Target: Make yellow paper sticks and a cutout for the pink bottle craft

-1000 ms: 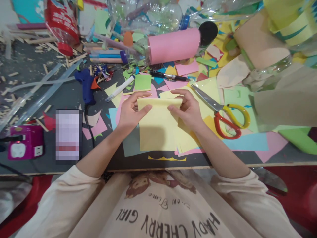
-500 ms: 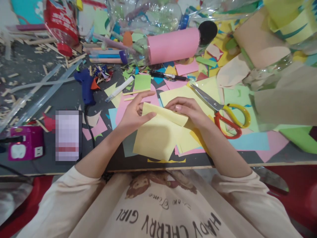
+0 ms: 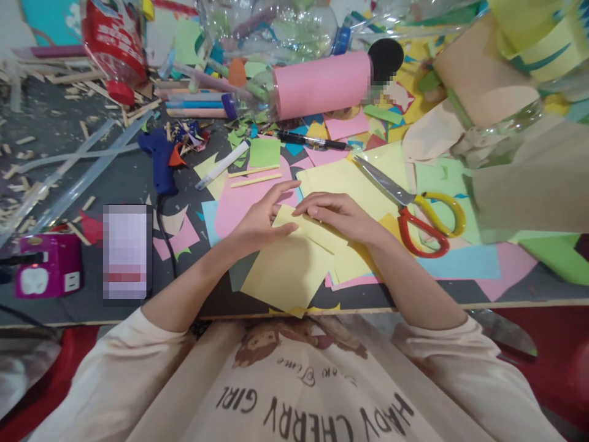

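A pale yellow paper sheet (image 3: pixel 285 273) lies turned at an angle near the table's front edge, with a narrow strip folded over along its far edge. My left hand (image 3: pixel 260 221) pinches the left end of that fold between thumb and fingers. My right hand (image 3: pixel 338 215) lies flat on the folded strip, fingers stretched out and pressing it down. Under the sheet lie more loose sheets of yellow, pink and blue paper (image 3: pixel 350 181).
Red-and-yellow scissors (image 3: pixel 409 205) lie right of my hands. A blue glue gun (image 3: pixel 159 159), a white stick, a black pen (image 3: pixel 313 142) and a pink-wrapped bottle (image 3: pixel 322 84) lie beyond. A magenta socket block (image 3: pixel 46 264) sits at the left. Scraps, sticks and bottles crowd the back.
The yellow sheet has turned counter-clockwise and slid toward me. My hands moved closer together, and the right hand went from gripping the fold to lying flat on it.
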A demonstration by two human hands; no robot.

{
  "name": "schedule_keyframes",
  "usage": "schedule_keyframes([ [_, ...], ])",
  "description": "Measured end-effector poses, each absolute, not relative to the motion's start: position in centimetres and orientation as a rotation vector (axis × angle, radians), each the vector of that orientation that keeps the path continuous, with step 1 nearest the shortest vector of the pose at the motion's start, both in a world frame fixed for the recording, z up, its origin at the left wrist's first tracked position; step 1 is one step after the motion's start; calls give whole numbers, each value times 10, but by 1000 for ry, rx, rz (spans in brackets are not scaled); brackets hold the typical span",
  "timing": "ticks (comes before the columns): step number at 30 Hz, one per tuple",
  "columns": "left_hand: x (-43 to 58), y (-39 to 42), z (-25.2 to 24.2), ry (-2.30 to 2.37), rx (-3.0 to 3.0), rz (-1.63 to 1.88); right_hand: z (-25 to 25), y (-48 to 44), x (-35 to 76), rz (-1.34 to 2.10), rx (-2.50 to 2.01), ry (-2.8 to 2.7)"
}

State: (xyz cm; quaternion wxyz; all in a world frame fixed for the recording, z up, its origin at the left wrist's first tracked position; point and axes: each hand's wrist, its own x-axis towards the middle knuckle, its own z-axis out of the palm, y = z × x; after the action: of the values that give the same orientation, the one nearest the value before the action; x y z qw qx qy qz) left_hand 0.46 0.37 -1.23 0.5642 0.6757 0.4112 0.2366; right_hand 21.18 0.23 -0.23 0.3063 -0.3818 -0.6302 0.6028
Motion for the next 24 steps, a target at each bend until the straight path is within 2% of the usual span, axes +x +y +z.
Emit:
schedule_keyframes([
  [13, 5, 2, -15, 989, 1620, 607, 1, 5, 217, 1585, -1095, -1688],
  [24, -3, 14, -13, 1045, 1494, 876, -2, 14, 232, 1418, -1184, -1599],
])
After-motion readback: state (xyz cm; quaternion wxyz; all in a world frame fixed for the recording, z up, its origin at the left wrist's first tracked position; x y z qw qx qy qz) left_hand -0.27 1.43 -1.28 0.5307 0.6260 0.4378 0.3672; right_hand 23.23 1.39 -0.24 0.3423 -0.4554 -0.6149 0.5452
